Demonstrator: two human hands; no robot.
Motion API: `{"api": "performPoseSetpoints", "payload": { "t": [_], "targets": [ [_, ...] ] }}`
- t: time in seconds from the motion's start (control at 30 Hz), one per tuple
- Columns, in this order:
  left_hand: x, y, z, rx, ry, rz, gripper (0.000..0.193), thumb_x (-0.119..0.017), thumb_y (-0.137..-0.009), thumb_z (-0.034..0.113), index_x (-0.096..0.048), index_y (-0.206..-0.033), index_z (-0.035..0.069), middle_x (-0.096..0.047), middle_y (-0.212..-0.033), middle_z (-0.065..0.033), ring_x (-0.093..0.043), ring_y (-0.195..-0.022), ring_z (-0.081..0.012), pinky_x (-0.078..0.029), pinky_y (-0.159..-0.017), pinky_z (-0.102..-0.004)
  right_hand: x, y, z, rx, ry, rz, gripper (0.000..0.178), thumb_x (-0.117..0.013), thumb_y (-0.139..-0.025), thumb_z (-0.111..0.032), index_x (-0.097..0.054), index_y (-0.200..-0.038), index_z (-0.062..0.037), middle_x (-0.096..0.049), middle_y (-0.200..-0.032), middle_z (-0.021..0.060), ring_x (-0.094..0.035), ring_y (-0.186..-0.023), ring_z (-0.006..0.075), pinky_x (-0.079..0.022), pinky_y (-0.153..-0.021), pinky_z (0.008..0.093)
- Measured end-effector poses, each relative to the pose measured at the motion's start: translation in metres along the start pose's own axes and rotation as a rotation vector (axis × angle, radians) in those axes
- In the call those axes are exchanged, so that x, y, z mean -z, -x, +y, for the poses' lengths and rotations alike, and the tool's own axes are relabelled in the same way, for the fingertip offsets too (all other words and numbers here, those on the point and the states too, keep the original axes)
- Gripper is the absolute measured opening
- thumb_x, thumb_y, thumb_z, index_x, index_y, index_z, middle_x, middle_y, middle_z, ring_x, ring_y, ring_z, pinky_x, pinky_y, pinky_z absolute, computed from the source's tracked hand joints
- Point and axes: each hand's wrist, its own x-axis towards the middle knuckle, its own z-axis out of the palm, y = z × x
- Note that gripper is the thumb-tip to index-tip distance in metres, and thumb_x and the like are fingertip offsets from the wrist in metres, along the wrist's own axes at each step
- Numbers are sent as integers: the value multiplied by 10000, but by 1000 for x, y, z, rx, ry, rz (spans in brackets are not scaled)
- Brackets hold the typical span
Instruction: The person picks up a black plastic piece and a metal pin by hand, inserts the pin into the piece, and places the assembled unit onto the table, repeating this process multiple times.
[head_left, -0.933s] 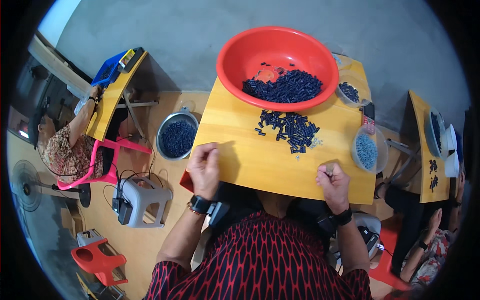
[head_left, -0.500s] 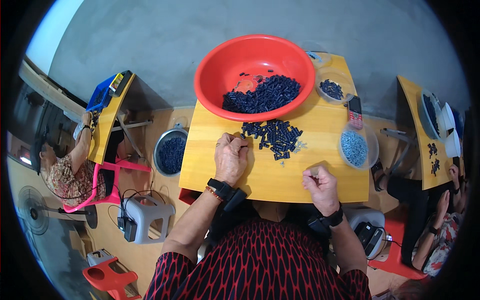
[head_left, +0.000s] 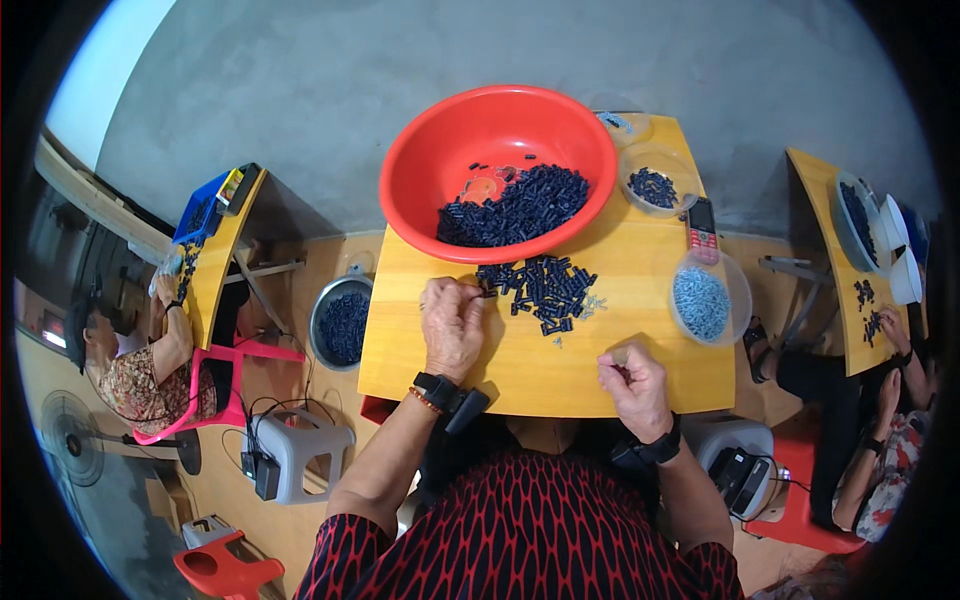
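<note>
The yellow table (head_left: pixel 645 290) spreads beneath the left hand (head_left: pixel 452 325) and beyond it, with the right hand (head_left: pixel 637 385) over its near edge. The largest thing on it, the red basin (head_left: pixel 560 125), stands ahead of the left hand and slightly to its right, its near rim well forward of the fingertips. The clear tub (head_left: pixel 740 300) sits beyond the right hand and to its right, well apart from it. The pile of dark pieces (head_left: pixel 550 288) matters most for reach: it lies immediately right of the left fingertips, whereas from the right hand it is ahead and to the left across bare tabletop, so the left hand is clearly nearer. The short tubes in it point many ways, with no shared long axis. One dark piece (head_left: pixel 489 293) lies right at the left fingertips, its length seeming to run roughly sideways; the thumb and forefinger are drawn in toward it, but whether they pinch or merely touch it I cannot tell. The right fingers are curled with the thumb close in, and what they enclose is hidden. Smallest, a few pale screws (head_left: pixel 595 303) fringe the pile's right side, farther from the left fingertips than the tubes.
</note>
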Motion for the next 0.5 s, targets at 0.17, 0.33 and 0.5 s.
{"api": "performPoseSetpoints", "payload": {
  "t": [0.17,0.33,0.5],
  "targets": [
    [-7,-7,-4,-57,12,-9,137,-682,-757,-24,-626,-876,14,-577,-1179,-200,-557,-1062,-390,-459,-923,-450,0,-1,-5,7,23,-8,44,-627,-905,9,-618,-946,24,-627,-875,51,-603,-804,97,-496,-725,243],
    [-14,-11,2,-74,30,-140,156,-673,-760,-46,-619,-891,18,-600,-1151,-188,-554,-1099,-376,-444,-959,-428,-1,0,-3,-1,42,6,46,-630,-906,3,-619,-945,24,-632,-872,50,-609,-807,96,-499,-729,246],
    [-11,-9,2,-145,48,-208,183,-671,-758,-55,-602,-910,21,-599,-1195,-188,-559,-1114,-377,-448,-958,-434,-2,-1,-8,9,29,11,47,-631,-905,3,-621,-945,26,-626,-861,48,-599,-791,91,-491,-709,235]
  ]
}}
